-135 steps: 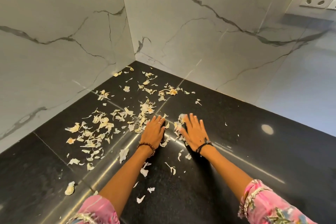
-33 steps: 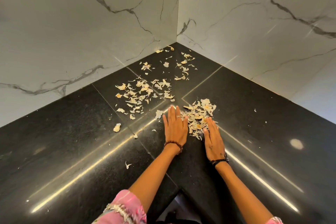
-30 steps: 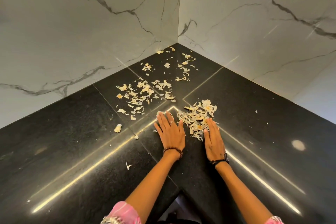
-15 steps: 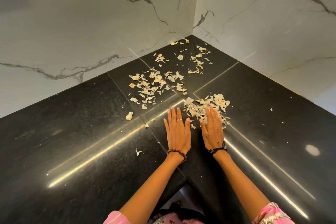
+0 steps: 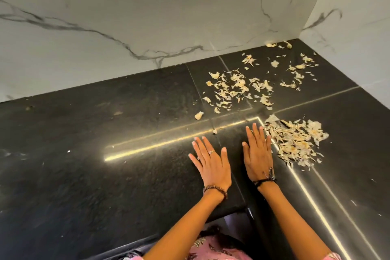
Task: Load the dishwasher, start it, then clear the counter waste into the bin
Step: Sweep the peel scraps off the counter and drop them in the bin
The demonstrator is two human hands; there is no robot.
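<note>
Dry pale peel scraps lie on the black stone counter (image 5: 105,164). One gathered heap of peels (image 5: 295,139) sits just right of my right hand (image 5: 258,157), which lies flat, fingers straight, its outer edge touching the heap. My left hand (image 5: 212,164) also lies flat on the bare counter, palm down, fingers spread, holding nothing. A looser scatter of peels (image 5: 236,88) spreads farther back toward the corner, with more scraps (image 5: 295,72) near the wall. A single piece (image 5: 198,115) lies apart at the left of the scatter.
White marble-patterned walls (image 5: 147,17) meet in a corner at the upper right. The counter's inner front edge (image 5: 238,209) is just under my wrists. Small crumbs dot the counter at the far right.
The view has swung left, so the corner and peels now sit to the right. My left hand has slid back and left, away from the heap; my right hand stays against it.
</note>
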